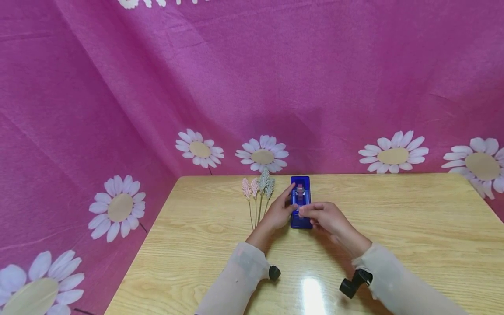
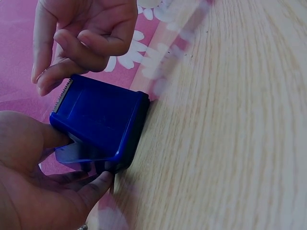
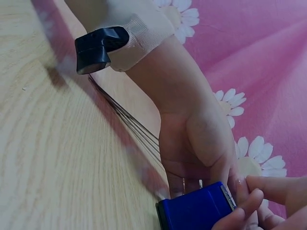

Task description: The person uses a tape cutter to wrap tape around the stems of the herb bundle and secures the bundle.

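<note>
A blue tape dispenser stands on the wooden table, its length running away from me, with a small roll seated in its middle. My left hand grips its left side, thumb near the front end and fingers along the side. In the left wrist view the dispenser's front face shows, with a toothed metal cutter along its top edge. My right hand is just over the front end, thumb and index finger pinching the thin clear tape end near the cutter. The tape itself barely shows.
Left of the dispenser lie several artificial flower stems, with pink heads and grey-green heads; my left arm covers their lower ends. A pink cloth printed with white daisies hangs behind the wooden table and along its left side.
</note>
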Available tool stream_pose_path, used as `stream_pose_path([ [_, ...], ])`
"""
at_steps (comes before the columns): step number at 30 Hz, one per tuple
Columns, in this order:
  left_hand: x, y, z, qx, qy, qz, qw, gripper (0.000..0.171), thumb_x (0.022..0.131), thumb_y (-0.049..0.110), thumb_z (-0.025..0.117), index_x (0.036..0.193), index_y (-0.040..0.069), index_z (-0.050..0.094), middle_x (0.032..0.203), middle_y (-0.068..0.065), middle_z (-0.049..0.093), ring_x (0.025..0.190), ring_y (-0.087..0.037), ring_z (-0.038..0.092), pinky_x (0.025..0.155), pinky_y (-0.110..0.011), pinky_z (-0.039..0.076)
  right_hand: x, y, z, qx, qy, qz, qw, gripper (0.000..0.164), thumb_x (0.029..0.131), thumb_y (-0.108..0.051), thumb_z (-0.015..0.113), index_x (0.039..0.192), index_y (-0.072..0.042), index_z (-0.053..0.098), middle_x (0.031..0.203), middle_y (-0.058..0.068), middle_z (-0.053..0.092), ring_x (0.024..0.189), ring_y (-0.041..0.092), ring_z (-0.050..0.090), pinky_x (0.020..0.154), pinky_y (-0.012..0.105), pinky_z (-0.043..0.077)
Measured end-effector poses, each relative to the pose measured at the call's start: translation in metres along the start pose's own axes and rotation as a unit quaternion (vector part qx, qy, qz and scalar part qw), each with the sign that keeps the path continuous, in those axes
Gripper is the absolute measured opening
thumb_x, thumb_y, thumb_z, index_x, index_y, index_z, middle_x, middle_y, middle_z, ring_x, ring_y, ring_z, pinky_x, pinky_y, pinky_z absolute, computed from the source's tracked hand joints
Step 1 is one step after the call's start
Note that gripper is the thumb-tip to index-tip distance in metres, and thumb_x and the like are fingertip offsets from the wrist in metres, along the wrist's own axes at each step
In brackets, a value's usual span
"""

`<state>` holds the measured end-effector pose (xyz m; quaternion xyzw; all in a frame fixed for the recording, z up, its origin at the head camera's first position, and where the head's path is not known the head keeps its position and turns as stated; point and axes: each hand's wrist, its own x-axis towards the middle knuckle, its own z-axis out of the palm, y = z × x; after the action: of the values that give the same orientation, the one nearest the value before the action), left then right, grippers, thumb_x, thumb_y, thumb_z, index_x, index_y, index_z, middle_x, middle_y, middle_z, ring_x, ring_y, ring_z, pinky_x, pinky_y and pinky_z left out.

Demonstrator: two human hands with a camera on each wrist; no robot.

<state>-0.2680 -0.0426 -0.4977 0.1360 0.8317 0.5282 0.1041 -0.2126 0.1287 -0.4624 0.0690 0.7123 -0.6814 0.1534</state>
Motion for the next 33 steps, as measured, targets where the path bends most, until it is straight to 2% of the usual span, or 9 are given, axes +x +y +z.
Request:
stream_pose_path([
  [16, 0.001, -0.001, 0.001, 0.002, 0.002, -0.001, 1.0000, 0.066, 0.106, 0.010, 0.056, 0.163, 0.032, 0.032, 0.154, -0.017, 0.051, 0.143, -0.030, 0.047, 0.119, -0.048, 0.034, -0.005, 0.009, 0.003, 0.010, -0.001, -0.009, 1.000, 0.028, 0.099, -0.016, 0.071, 0.116, 0.006, 0.071, 0.077, -0.007, 0.065, 0.064, 0.006, 0.053, 0.057, 0.021, 0.050],
  [33, 0.000, -0.001, 0.001, 0.000, 0.003, 0.007, 1.0000, 0.065, 0.106, 0.008, 0.056, 0.163, 0.029, 0.032, 0.154, -0.017, 0.050, 0.143, -0.031, 0.047, 0.119, -0.047, 0.035, -0.017, 0.009, 0.008, 0.014, 0.013, 0.000, 1.000, 0.018, 0.097, -0.015, 0.073, 0.105, 0.000, 0.075, 0.078, -0.006, 0.069, 0.064, 0.006, 0.054, 0.058, 0.022, 0.050],
])
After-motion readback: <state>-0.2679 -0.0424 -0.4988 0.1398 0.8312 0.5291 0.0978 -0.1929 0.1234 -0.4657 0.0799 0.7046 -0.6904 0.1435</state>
